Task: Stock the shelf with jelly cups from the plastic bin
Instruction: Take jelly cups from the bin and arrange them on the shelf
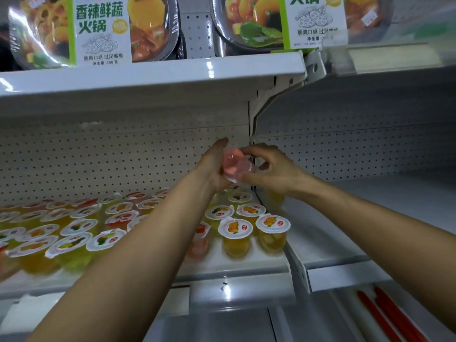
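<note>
A pink jelly cup (234, 165) lies on its side in the air above the back right of the white shelf (246, 265). My left hand (213, 166) holds it from the left, and my right hand (269, 169) pinches it from the right with thumb and fingers. Below them, several jelly cups (235, 229) with white fruit-printed lids stand in rows on the shelf, mostly yellow and orange, with a pink one partly hidden behind my left forearm. The plastic bin is out of view.
Above, a white upper shelf (148, 75) carries large hot-pot meal trays (98, 30). A pegboard back wall (98, 154) closes the rear. To the right lies a bare neighbouring shelf bay (357, 218). Red rods (389, 314) lie at the lower right.
</note>
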Tool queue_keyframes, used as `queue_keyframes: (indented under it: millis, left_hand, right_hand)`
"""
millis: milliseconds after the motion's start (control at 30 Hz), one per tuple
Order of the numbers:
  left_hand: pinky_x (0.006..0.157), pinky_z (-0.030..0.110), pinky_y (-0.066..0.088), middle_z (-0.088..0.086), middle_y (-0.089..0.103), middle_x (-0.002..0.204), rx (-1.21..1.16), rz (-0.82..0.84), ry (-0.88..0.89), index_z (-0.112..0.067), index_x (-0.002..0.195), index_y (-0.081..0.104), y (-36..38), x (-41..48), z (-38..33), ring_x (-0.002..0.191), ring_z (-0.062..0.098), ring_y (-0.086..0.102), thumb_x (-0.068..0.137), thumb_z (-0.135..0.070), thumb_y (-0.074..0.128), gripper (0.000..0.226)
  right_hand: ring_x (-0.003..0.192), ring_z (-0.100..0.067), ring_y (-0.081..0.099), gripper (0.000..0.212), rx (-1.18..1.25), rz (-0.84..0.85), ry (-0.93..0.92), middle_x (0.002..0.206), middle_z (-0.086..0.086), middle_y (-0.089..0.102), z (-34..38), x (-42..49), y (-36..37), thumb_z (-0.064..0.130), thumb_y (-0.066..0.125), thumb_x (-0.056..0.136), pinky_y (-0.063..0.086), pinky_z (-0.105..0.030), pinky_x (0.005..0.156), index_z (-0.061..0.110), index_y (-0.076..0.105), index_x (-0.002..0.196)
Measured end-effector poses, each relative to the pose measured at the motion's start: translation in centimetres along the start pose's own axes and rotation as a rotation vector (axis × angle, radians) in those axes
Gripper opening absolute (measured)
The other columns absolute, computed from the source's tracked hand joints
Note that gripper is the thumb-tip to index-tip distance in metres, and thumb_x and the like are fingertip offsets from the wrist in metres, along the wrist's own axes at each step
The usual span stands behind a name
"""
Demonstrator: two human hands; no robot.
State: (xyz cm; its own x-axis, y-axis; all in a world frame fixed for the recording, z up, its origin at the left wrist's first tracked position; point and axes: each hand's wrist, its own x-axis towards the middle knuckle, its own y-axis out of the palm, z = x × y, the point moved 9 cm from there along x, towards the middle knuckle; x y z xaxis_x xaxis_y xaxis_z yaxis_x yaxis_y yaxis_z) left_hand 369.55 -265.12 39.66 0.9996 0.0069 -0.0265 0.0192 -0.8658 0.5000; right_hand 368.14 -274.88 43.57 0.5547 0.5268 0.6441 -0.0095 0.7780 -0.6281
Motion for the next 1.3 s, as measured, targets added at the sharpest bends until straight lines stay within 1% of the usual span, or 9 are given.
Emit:
queue_keyframes:
  millis: [100,167,267,500,633,800,1067,1167,1300]
  left_hand:
    - [0.065,0.036,0.058,0.024,0.055,0.133,-0.020,0.081,0.007,-0.001,0.138,0.044,2.0,-0.6,-0.3,0.084,0.031,0.062,0.101,-0.049,0.033,0.061]
    - [0.081,0.042,0.056,0.022,0.064,0.119,0.127,0.043,0.047,-0.004,0.121,0.054,2.1,-0.8,-0.8,0.095,0.031,0.065,0.099,-0.054,0.037,0.057]
    - [0.081,0.042,0.056,0.013,0.067,0.109,0.490,-0.088,0.172,-0.010,0.117,0.056,0.5,-1.1,-2.0,0.100,0.027,0.065,0.098,-0.050,0.046,0.045]
    - [0.075,0.033,0.055,0.006,0.073,0.104,0.782,-0.108,0.185,-0.015,0.110,0.064,-1.6,-1.5,-1.8,0.097,0.024,0.068,0.097,-0.037,0.054,0.028]
    - [0.078,0.034,0.055,0.004,0.071,0.103,0.867,-0.094,0.214,-0.016,0.113,0.061,-1.2,-2.0,-1.7,0.097,0.024,0.067,0.098,-0.036,0.054,0.026]
    - [0.080,0.032,0.052,0.002,0.069,0.102,1.047,-0.068,0.309,-0.019,0.112,0.061,-0.5,-2.6,-1.4,0.094,0.020,0.065,0.097,-0.035,0.055,0.022]
    - [0.064,0.024,0.045,0.001,0.067,0.102,1.226,-0.109,0.403,-0.018,0.109,0.064,0.2,-3.9,-1.1,0.081,0.009,0.061,0.095,-0.032,0.059,0.021]
    - [0.074,0.027,0.049,-0.002,0.066,0.104,1.474,-0.168,0.518,-0.021,0.117,0.061,0.6,-5.9,-2.0,0.082,0.007,0.060,0.094,-0.039,0.058,0.029]
    - [0.088,0.039,0.053,-0.005,0.062,0.122,1.524,-0.270,0.705,-0.028,0.134,0.048,0.9,-11.2,-2.0,0.099,0.012,0.061,0.090,-0.054,0.055,0.052]
  right_hand:
    - [0.090,0.007,0.059,0.046,0.051,-0.067,0.004,0.103,0.015,0.064,0.8,-0.1,-1.4,0.028,0.081,0.075,0.041,-0.004,0.069,0.019,0.064,0.116]
    - [0.091,0.004,0.058,0.049,0.059,-0.118,0.078,0.103,0.011,0.063,0.1,-0.5,-2.9,0.029,0.082,0.073,0.043,-0.005,0.067,0.017,0.060,0.116]
    - [0.089,-0.007,0.056,0.044,0.045,-0.151,0.226,0.100,0.002,0.060,-2.3,-1.3,-4.8,0.027,0.080,0.074,0.046,-0.022,0.070,0.016,0.055,0.107]
    - [0.089,-0.011,0.058,0.049,-0.282,0.181,0.422,0.099,0.007,0.060,-7.6,-5.0,-4.1,0.052,0.074,0.073,0.048,-0.026,0.069,0.026,0.053,0.109]
    - [0.085,-0.010,0.056,0.048,-0.416,0.274,0.462,0.097,0.007,0.058,-9.2,-5.4,-2.5,0.048,0.076,0.072,0.042,-0.024,0.063,0.029,0.050,0.108]
    - [0.093,-0.014,0.060,0.031,-0.408,0.314,0.459,0.108,0.004,0.064,-9.9,-5.7,-1.4,0.038,0.074,0.076,0.053,-0.029,0.082,0.029,0.066,0.105]
    - [0.103,-0.019,0.052,0.050,-0.493,0.263,0.430,0.125,-0.003,0.056,-9.2,-6.6,-1.6,0.048,0.063,0.085,0.045,-0.029,0.086,0.026,0.055,0.129]
    - [0.118,-0.023,0.049,0.059,-0.486,0.101,0.400,0.134,-0.005,0.048,-7.2,-7.4,-3.3,0.048,0.063,0.083,0.045,-0.036,0.093,0.030,0.046,0.137]
    - [0.102,-0.014,0.056,0.054,-0.351,-0.122,0.247,0.130,0.002,0.050,-2.0,-9.9,-5.0,0.041,0.060,0.088,0.049,-0.036,0.086,0.032,0.043,0.138]
